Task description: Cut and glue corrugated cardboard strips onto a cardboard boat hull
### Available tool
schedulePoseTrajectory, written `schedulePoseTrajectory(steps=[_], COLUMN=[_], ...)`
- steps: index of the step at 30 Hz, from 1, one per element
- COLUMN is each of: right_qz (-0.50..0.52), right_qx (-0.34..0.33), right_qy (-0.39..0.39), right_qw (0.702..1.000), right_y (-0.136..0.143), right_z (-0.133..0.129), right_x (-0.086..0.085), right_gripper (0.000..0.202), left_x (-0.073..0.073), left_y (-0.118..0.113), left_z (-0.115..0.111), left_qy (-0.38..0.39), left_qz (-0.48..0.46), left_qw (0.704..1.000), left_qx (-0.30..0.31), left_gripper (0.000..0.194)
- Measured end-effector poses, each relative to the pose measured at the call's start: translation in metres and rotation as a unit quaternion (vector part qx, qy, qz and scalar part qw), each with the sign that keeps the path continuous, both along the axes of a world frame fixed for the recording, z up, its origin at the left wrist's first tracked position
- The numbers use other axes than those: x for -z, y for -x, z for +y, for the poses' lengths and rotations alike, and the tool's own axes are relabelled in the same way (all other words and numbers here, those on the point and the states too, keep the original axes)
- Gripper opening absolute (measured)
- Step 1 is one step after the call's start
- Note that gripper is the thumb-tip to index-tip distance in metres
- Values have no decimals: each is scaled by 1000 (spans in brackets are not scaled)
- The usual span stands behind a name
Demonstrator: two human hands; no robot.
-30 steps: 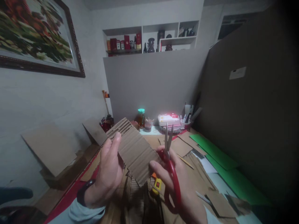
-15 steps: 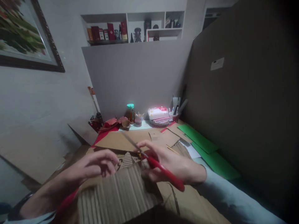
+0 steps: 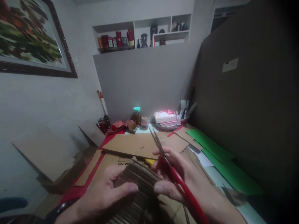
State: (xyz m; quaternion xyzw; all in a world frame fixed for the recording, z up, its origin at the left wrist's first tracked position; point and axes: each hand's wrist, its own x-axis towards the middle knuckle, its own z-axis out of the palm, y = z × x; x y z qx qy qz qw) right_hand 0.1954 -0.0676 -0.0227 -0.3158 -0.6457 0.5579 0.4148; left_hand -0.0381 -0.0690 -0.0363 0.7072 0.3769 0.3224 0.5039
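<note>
A piece of corrugated cardboard [image 3: 136, 186], its ridged side showing, is held low at the centre between both hands. My left hand [image 3: 112, 189] grips its left side, the thumb lying on the ridges. My right hand [image 3: 177, 177] has its thumb at the cardboard's right edge and also carries the red-handled scissors [image 3: 184, 186]. Their narrow blades point up and away, slightly parted. Something yellow [image 3: 150, 162] shows just behind the cardboard, beside my right fingers. Flat brown cardboard [image 3: 130, 144] lies on the table beyond the hands.
Green sheets [image 3: 210, 146] lie on the right. Along the back stand a teal-lidded jar [image 3: 137, 116], a small cup of sticks [image 3: 144, 123], a basket with a white and pink packet [image 3: 165, 117] and a pen cup [image 3: 182, 119]. Grey panels rise behind and at the right.
My left hand has closed on the cardboard, which is now tilted up. The scissors have swung from pointing left to pointing more upward. The view has shifted slightly.
</note>
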Motion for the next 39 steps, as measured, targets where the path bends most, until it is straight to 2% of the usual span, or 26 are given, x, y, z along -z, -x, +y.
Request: schedulePoseTrajectory(steps=[4,7,14,19,23,26,29,34,39], right_qz=[17,31,9,-144,-260,-308,-291,-276,-270], right_qx=[82,113,68,28,12,14,15,-5,11], right_qy=[-10,-30,-6,-42,-43,-42,-32,-71,-77], right_qw=[996,993,998,988,965,950,956,958,960], right_y=[9,15,14,-13,-33,-35,-31,-25,-25], right_z=[-10,-11,-7,-10,-12,-17,-22,-25,-26], right_x=[15,19,4,-9,-3,2,0,-9,-8], right_gripper=[36,31,37,29,31,36,41,46,42], left_x=[3,8,10,10,8,6,5,7,5], left_y=[-2,-2,-6,-3,-1,-1,-3,-5,-6], left_z=[-3,-3,-11,-15,-15,-14,-13,-14,-18], left_qy=[5,34,114,116,154,161,154,146,115], left_qz=[11,-16,-133,-173,-211,-227,-226,-226,-169], left_qw=[998,998,983,975,959,953,956,954,969], left_qx=[-55,-46,-55,-79,-111,-117,-110,-130,-136], left_gripper=[32,39,38,32,32,34,35,39,40])
